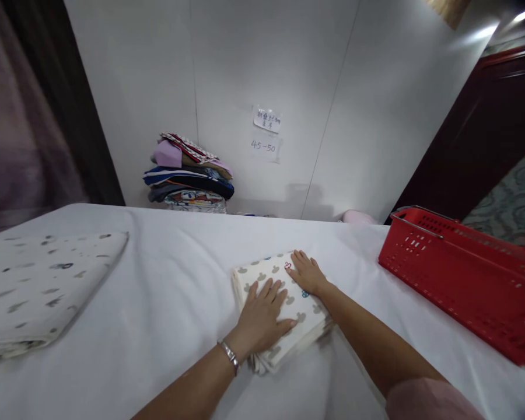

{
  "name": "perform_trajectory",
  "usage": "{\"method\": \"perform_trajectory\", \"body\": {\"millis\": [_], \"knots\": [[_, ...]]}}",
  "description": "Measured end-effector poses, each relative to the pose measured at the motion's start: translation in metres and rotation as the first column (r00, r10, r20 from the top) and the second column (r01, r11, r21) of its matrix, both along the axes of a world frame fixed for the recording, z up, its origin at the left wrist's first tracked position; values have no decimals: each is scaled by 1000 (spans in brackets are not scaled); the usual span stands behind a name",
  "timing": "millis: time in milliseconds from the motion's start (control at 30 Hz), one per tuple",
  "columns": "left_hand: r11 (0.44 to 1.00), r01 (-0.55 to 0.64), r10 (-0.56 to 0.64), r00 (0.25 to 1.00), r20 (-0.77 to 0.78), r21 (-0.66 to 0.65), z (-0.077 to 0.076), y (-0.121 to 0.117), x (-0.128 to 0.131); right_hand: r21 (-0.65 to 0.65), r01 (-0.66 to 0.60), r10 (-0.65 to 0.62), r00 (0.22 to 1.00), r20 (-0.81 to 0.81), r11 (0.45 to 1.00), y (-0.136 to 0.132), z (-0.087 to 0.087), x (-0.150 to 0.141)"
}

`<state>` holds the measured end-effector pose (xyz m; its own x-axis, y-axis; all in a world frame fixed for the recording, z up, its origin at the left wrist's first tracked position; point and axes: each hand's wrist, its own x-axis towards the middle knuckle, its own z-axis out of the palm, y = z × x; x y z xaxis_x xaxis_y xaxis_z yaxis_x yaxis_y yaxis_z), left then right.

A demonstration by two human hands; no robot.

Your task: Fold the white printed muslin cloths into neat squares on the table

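Note:
A folded cream cloth (284,303) with a grey, red and blue printed pattern lies on the white-covered table (179,326). My left hand (265,318) rests flat on its near left part, fingers spread. Farther back, my right hand (306,273) presses flat on the cloth's far right part, with its fingers stretched out. Neither hand grips the fabric. Several folded layers show along the cloth's near edge. A silvery bracelet (230,356) circles my left wrist.
Another folded printed cloth (48,286) lies at the left of the table. On the right stands a red plastic basket (459,274) with a metal handle. Behind the table is a stack of folded fabrics (190,175) against the wall, where handwritten paper signs (266,134) hang.

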<state>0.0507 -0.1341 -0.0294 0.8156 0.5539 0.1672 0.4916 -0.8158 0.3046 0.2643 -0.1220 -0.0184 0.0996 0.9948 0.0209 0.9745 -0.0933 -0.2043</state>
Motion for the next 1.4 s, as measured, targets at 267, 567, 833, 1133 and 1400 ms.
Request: {"method": "perform_trajectory", "body": {"millis": [267, 567, 833, 1133, 1400], "knots": [[1000, 6, -6, 999, 49, 5, -4, -1, 0, -35, -17, 17, 1000, 20, 999, 6, 16, -9], [1000, -3, 2, 999, 45, 19, -7, 1, 0, -30, -177, 177, 984, 3, 984, 20, -1, -38], [1000, 16, -16, 999, 49, -9, -6, -1, -2, 63, 17, -12, 997, -72, 998, -4, 5, -11], [998, 35, -33, 998, 51, -49, -6, -1, -3, -17, 320, -304, 881, -362, 947, -60, -3, 41], [991, 117, -112, 991, 73, -62, 0, 10, -14, -64, 370, -365, 850, -381, 927, -86, -7, 28]]}}
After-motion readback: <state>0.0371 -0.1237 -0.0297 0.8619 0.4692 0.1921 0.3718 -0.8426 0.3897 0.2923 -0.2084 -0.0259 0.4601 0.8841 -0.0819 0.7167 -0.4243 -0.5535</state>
